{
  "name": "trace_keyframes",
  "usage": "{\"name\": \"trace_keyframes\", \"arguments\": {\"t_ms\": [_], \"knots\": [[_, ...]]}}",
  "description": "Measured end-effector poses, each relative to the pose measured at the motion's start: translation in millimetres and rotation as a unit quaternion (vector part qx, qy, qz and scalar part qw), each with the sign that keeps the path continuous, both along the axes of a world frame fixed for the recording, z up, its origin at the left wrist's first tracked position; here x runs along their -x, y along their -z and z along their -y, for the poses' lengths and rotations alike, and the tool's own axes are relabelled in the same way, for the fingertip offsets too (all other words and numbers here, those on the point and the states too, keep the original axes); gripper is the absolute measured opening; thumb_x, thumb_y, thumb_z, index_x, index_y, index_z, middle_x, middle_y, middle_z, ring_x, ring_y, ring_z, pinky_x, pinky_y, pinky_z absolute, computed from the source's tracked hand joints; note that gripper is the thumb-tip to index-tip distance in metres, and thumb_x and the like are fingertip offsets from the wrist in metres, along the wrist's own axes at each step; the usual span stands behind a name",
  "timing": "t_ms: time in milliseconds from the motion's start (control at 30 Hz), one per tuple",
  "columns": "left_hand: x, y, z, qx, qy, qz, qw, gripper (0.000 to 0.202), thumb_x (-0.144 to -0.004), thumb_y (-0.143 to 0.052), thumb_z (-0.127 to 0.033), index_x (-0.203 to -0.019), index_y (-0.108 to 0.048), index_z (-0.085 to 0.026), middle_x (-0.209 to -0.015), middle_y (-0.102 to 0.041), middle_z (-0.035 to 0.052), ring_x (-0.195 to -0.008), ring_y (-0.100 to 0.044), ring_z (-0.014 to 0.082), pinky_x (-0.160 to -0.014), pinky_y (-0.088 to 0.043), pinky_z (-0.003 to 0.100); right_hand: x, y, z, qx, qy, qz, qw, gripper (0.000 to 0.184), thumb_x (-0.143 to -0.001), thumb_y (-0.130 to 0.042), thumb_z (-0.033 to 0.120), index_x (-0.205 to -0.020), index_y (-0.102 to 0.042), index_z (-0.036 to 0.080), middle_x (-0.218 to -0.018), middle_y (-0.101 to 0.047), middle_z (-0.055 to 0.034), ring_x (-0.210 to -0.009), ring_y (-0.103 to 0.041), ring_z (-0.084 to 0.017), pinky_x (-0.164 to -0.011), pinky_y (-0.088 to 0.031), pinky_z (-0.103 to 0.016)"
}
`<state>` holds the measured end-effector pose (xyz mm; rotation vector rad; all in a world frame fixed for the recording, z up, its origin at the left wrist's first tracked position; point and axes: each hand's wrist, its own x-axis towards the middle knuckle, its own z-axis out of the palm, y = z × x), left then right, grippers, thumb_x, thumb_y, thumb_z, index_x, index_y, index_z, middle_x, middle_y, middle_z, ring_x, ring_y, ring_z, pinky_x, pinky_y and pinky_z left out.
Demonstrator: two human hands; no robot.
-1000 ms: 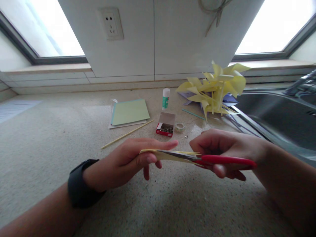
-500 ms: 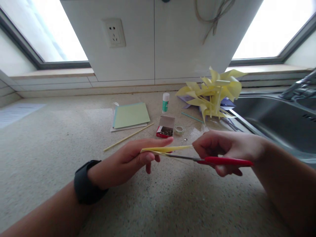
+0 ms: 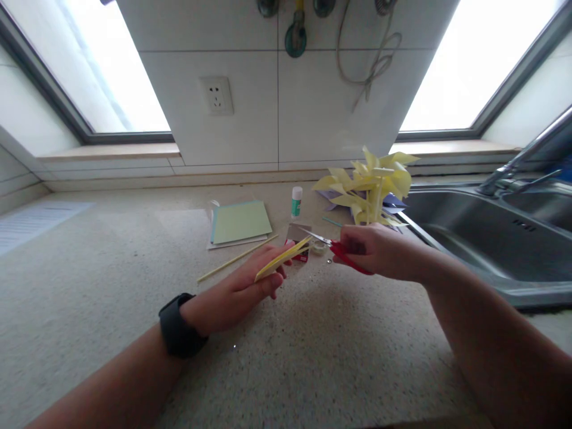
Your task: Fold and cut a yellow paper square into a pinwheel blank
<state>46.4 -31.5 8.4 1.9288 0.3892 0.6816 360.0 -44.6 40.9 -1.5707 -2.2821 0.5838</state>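
My left hand [image 3: 243,286], with a black watch on its wrist, pinches a folded yellow sheet of paper [image 3: 282,258] above the speckled countertop [image 3: 134,286]. In my right hand [image 3: 379,253] are red-handled scissors [image 3: 339,250], fingers closed round the handles. Their blades point left and reach the paper's upper right end. Both hands hover over the middle of the counter.
Behind the hands lie a red box of pins [image 3: 298,238], a tape roll [image 3: 319,246], a glue stick [image 3: 296,201], a green paper pad [image 3: 240,221], a thin wooden stick [image 3: 236,258] and a pile of yellow paper pinwheels [image 3: 370,185]. A steel sink [image 3: 482,238] lies at right.
My hands have moved farther from me, toward the pin box. The paper has tilted up to the right and the scissors have withdrawn to its end. The camera has tipped upward.
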Motion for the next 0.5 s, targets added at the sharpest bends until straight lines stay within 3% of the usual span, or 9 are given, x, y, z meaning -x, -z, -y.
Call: {"name": "trace_keyframes", "arguments": {"t_ms": [100,300,500], "knots": [[1,1.7,1,-0.007,-0.018,-0.002,1.000,0.043,-0.104,-0.048,-0.034,-0.147,-0.050,-0.034,-0.128,-0.058,0.0080,-0.101,-0.054,0.0198,-0.086,-0.051,0.030,1,2.4,4,-0.051,0.037,0.160,0.985,0.032,-0.089,-0.061,0.050,-0.073,-0.056,0.022,-0.056,-0.055,0.0021,-0.047,-0.042,-0.010,-0.046,-0.025,-0.027],[-3,8.6,4,0.126,-0.023,0.023,0.992,0.039,-0.100,-0.053,-0.031,-0.137,-0.049,-0.023,-0.117,-0.058,0.0085,-0.083,-0.057,0.0146,-0.062,-0.052,0.025,-30,13.6,17,-0.019,0.147,0.144,0.979,0.039,-0.091,-0.054,0.058,-0.076,-0.060,0.022,-0.063,-0.064,-0.0013,-0.050,-0.049,-0.012,-0.048,-0.027,-0.029],[-5,14.4,16,0.131,-0.058,-0.002,0.990,0.020,-0.101,-0.049,-0.030,-0.118,-0.048,-0.019,-0.107,-0.067,0.0078,-0.076,-0.059,0.0121,-0.058,-0.049,0.022,-29,27.4,49,-0.037,0.200,0.167,0.965,0.032,-0.091,-0.056,0.052,-0.082,-0.066,0.023,-0.071,-0.068,-0.0037,-0.059,-0.057,-0.016,-0.054,-0.033,-0.030]]}}
